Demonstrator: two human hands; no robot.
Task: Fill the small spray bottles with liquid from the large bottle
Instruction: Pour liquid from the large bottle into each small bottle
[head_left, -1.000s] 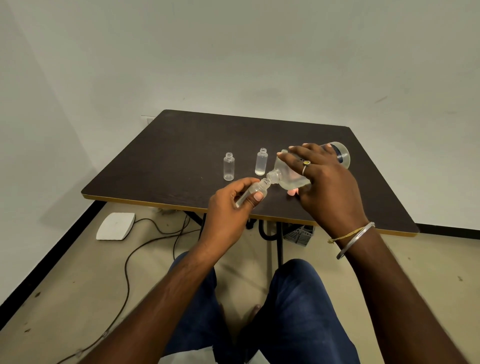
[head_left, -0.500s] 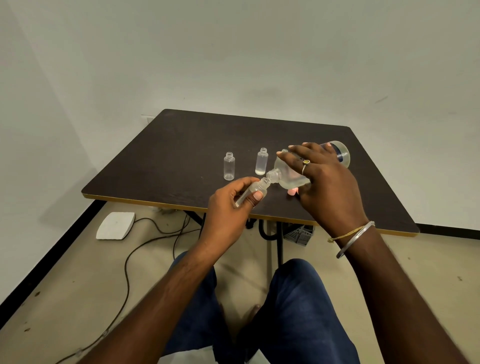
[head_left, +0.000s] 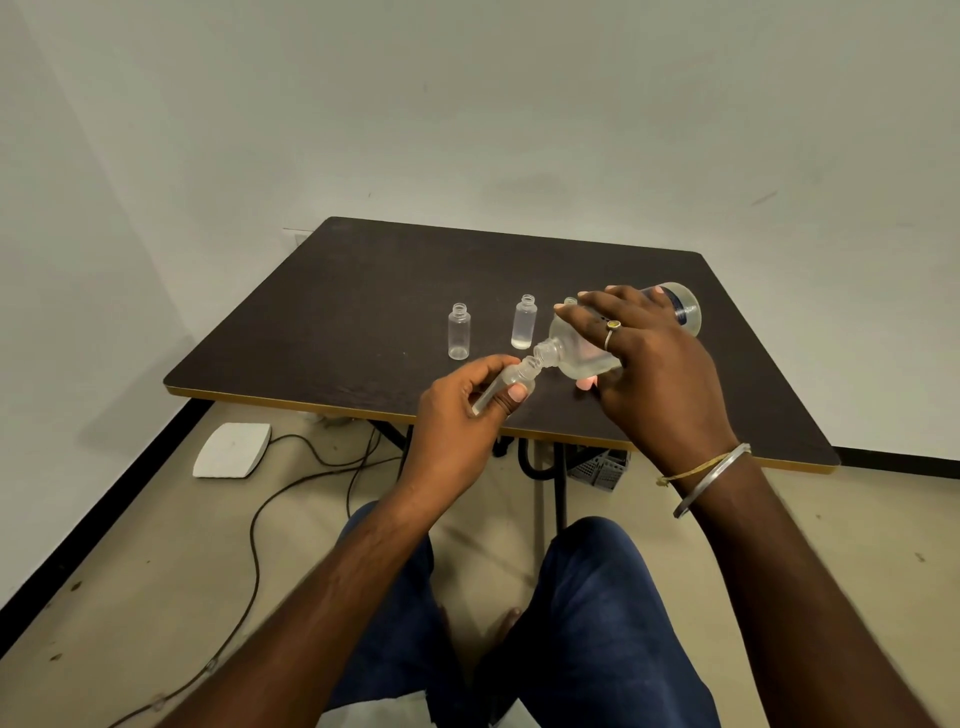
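Left hand (head_left: 457, 410) pinches the small bottle (head_left: 511, 384) between the thumb and the curled fingers. The bottle is tilted, with its mouth up and to the right, over the near part of the table (head_left: 311, 322). Right hand (head_left: 649, 364) grips the large bottle (head_left: 576, 353), fingers spread over its top side and the thumb under it. This bottle lies almost flat, base far and to the right, neck down and to the left. The two mouths meet, touching or very nearly. The liquid is clear, so I cannot tell whether it is running now.

The step in hand is, I judge, the pouring into this small bottle. Both mouths are narrow, so the upper lip should rest on the lower one, and the left hand should be steady. The right wrist should raise the base slowly, so that only a thin stream comes. A fast tilt would probably make the liquid gulp and spill on the fingers and the table. It is better to bring the small bottle more upright as it fills, and to stop below its neck, because a spray head must go in later.

Behind, well apart from the hands, an empty bottle (head_left: 459, 332) stands upright. Beside it a second bottle (head_left: 523, 323) seems to have a little liquid at its bottom. Both probably wait for filling
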